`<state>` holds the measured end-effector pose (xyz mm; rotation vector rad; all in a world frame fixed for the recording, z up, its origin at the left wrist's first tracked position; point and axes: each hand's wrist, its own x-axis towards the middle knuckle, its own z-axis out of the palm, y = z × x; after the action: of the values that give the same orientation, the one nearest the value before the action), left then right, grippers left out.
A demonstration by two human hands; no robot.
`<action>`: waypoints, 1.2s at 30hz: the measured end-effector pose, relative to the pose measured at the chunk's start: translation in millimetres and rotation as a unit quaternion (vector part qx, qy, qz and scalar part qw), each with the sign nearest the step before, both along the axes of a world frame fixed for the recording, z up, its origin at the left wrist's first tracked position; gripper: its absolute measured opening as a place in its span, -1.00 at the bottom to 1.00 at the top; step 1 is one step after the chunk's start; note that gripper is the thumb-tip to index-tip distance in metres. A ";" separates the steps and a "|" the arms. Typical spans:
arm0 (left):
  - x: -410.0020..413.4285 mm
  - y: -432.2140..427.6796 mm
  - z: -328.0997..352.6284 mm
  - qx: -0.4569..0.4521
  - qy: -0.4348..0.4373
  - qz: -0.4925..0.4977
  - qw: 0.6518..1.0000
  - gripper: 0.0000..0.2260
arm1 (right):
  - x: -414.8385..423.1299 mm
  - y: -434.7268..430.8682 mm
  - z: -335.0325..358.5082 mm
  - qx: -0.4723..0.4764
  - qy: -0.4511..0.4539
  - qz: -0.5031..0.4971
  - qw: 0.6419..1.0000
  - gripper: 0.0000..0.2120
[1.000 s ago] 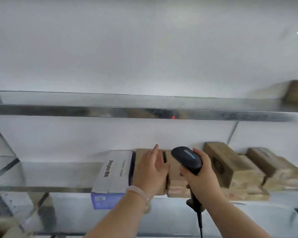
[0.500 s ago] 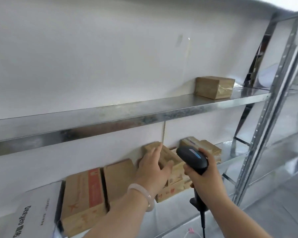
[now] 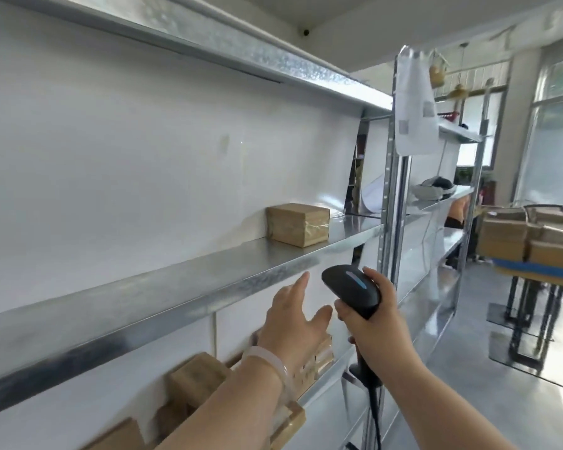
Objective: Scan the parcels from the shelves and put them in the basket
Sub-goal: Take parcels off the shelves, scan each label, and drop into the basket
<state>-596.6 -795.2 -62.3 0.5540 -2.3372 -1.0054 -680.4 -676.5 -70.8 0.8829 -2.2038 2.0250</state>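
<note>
Hovering just under the front lip of the long galvanised steel shelf point(image 3: 176, 287), the person's left hand point(image 3: 293, 319) is spread and empty, fingers straight and pointing up toward the lone tan cardboard parcel wrapped in clear tape point(image 3: 298, 225). That parcel sits on the shelf near its right end, close to the white back panel and apart from the hand. The right hand point(image 3: 377, 326) is wrapped round the grip of a black handheld barcode scanner point(image 3: 351, 289), whose cable hangs down. The scanner's head points at the rack, just beside the left hand. More brown cardboard boxes point(image 3: 195, 378) lie on the shelf below, partly hidden by the left forearm. No basket is in sight.

To my eye the step in hand is fetching that lone parcel for scanning. Doing it well means lifting the left hand over the lip, taking the box by its sides and turning it until the label faces the scanner. I see no label on the faces showing, so it may be behind or underneath. The scanner should stay clear of the shelf edge, and the grip should be firm, since the glossy tape looks slippery.
</note>
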 end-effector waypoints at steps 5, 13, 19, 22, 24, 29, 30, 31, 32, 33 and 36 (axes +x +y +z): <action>-45.4 -15.4 39.6 -0.026 0.036 0.007 0.999 -0.43 | -67.8 -15.2 30.8 -0.014 0.033 -0.001 0.999 -0.45; -134.6 -66.4 57.9 0.016 0.050 0.114 0.992 -0.37 | -187.9 -48.8 42.7 -0.042 0.008 0.044 0.998 -0.50; -179.8 -81.2 55.2 0.020 0.032 0.179 0.983 -0.34 | -248.1 -91.4 37.6 -0.046 -0.024 0.102 0.993 -0.47; -196.2 -89.7 51.7 0.019 0.027 0.216 0.976 -0.30 | -264.9 -103.8 31.3 -0.050 -0.032 0.132 0.989 -0.46; -204.0 -92.9 49.6 0.003 0.028 0.232 0.972 -0.29 | -272.1 -109.0 28.3 -0.058 -0.039 0.140 0.988 -0.46; -217.3 -98.4 51.0 -0.025 0.040 0.251 0.967 -0.28 | -285.0 -119.0 33.8 -0.079 -0.046 0.152 0.984 -0.46; -219.7 -99.4 52.2 -0.025 0.039 0.251 0.967 -0.29 | -287.1 -120.6 36.5 -0.079 -0.047 0.154 0.984 -0.46; -222.0 -100.5 53.6 -0.025 0.036 0.251 0.967 -0.30 | -288.8 -122.6 39.7 -0.078 -0.049 0.155 0.984 -0.45; -224.1 -101.6 55.3 -0.027 0.033 0.251 0.967 -0.31 | -290.5 -124.5 42.9 -0.077 -0.050 0.156 0.983 -0.45; -226.0 -102.9 56.7 -0.030 0.030 0.251 0.967 -0.32 | -292.2 -126.6 45.9 -0.078 -0.049 0.155 0.984 -0.45; -229.0 -106.0 58.8 -0.033 0.024 0.250 0.967 -0.35 | -295.6 -132.6 54.7 -0.075 -0.045 0.147 0.985 -0.44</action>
<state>-825.6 -901.2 -3.6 1.0145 -2.0253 -0.6903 -976.0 -809.1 -16.1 1.1798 -2.0301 2.3655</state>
